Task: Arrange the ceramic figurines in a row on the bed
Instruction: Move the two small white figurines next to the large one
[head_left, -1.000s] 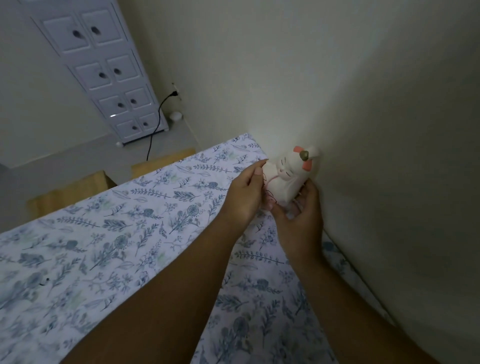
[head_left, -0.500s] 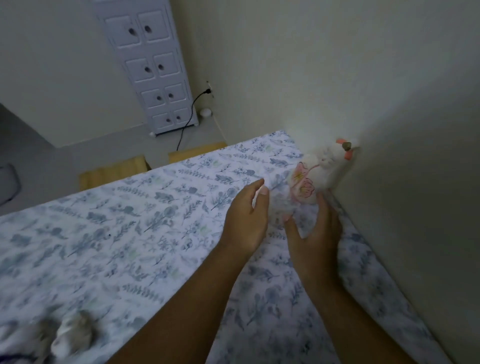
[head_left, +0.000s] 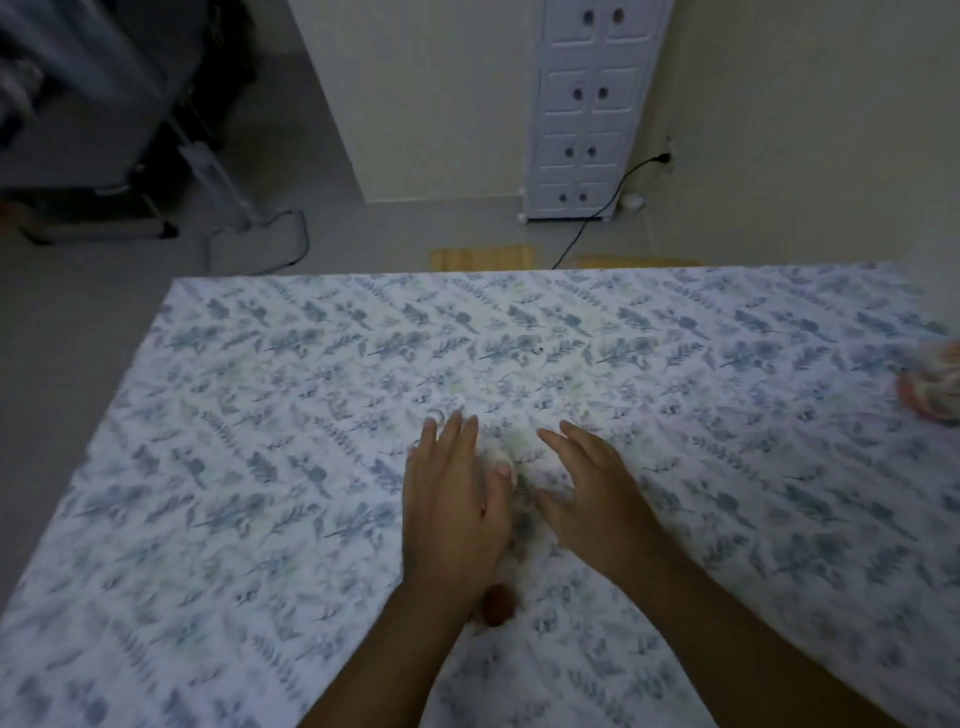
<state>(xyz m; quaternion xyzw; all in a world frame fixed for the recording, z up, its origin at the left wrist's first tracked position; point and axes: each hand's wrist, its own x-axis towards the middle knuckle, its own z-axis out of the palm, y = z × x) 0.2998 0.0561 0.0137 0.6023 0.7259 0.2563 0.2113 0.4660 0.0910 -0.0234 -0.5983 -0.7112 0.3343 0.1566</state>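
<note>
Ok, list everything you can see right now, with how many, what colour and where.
bed: one, white sheet with blue leaf print, fills the foreground
figurine: one, white and pink, blurred, at the bed's right edge
blurred object: one, pale with an orange-brown tip, between the hands
drawer cabinet: one, white, against the far wall
cable: one, black, from wall socket to floor
wooden boards: two, light wood, beyond the bed
stand: one, white, on the floor, left
left hand: one, open, over the bed
right hand: one, open, over the bed
</note>
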